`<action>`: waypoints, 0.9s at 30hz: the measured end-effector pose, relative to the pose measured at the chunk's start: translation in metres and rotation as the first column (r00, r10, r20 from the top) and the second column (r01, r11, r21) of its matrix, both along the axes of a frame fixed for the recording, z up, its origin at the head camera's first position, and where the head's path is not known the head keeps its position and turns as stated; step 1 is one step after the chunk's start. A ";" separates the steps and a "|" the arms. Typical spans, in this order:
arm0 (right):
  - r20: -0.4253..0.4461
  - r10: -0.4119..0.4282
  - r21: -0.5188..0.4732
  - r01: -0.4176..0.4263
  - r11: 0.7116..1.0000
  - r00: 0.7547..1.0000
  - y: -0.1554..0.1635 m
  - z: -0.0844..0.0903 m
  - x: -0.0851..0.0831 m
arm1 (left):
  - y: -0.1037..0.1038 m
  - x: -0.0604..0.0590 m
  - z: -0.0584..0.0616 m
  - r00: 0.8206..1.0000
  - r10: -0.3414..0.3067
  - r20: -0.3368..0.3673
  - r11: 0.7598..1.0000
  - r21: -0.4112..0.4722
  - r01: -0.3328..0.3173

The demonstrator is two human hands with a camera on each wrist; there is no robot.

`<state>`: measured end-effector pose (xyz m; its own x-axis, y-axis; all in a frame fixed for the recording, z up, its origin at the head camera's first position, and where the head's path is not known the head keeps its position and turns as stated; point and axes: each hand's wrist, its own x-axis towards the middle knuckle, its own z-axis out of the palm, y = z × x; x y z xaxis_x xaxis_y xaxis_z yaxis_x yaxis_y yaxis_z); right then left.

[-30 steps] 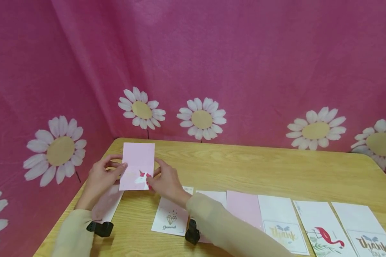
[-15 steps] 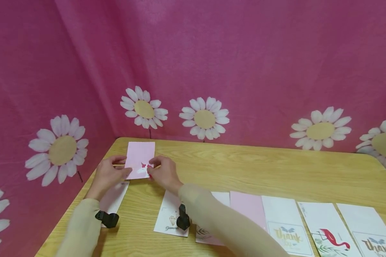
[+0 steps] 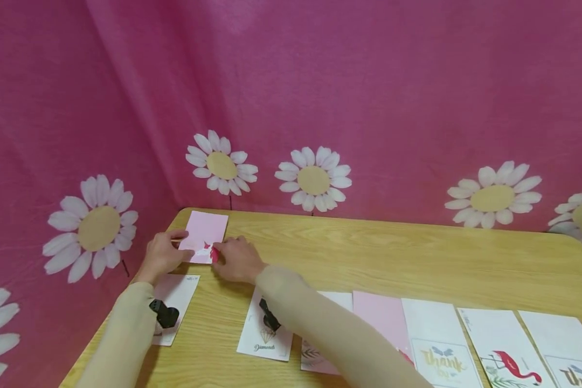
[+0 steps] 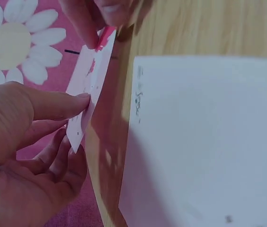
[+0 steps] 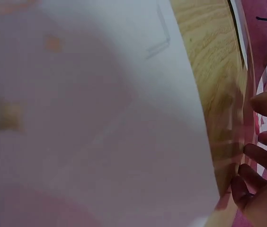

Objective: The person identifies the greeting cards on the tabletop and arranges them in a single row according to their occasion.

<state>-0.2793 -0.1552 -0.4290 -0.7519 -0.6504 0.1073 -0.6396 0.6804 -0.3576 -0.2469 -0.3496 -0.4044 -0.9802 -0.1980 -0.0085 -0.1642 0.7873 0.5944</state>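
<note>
A pink card with a unicorn [image 3: 201, 229] is at the table's far left corner, between both hands. My left hand [image 3: 162, 256] pinches its left edge; in the left wrist view the thumb lies on the printed face and the fingers behind the card [image 4: 78, 118]. At the lower right corner, by the unicorn's red mane, my right hand [image 3: 240, 261] holds the card too. The right wrist view catches that hand [image 5: 266, 179] only at its edge. Just nearer than the unicorn card lies a white card [image 3: 186, 291], partly under the left forearm.
A Diamonds card [image 3: 252, 334] lies partly under the right wrist. Rightward run a pink card [image 3: 380, 318], a gold thank you card [image 3: 429, 320], a flamingo card [image 3: 492, 328] and another thank you card [image 3: 553, 331]. A pink daisy curtain [image 3: 378, 97] borders the wooden table [image 3: 368, 248].
Both hands have brought the unicorn card down and away toward the table's far left corner. It appeared upright and larger before; now it leans back. More of the white card below shows.
</note>
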 end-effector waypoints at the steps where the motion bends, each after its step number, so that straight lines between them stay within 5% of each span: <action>1: -0.007 -0.011 0.030 0.011 0.999 1.000 -0.001 0.000 0.000 | -0.001 -0.002 -0.001 1.000 0.000 0.006 1.000 -0.001 0.000; 11: -0.034 -0.055 0.172 0.060 0.983 0.998 -0.010 -0.003 -0.001 | -0.006 -0.010 -0.014 0.999 -0.020 0.041 0.998 -0.050 0.022; 27: -0.054 -0.088 0.255 0.099 0.962 0.995 -0.014 -0.002 -0.007 | -0.012 -0.018 -0.006 0.987 -0.038 0.156 0.993 -0.102 0.055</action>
<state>-0.2865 -0.1692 -0.4309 -0.8089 -0.5875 -0.0218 -0.5797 0.8032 -0.1375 -0.2652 -0.3614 -0.4102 -0.9770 -0.1600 -0.1410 -0.2088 0.8531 0.4781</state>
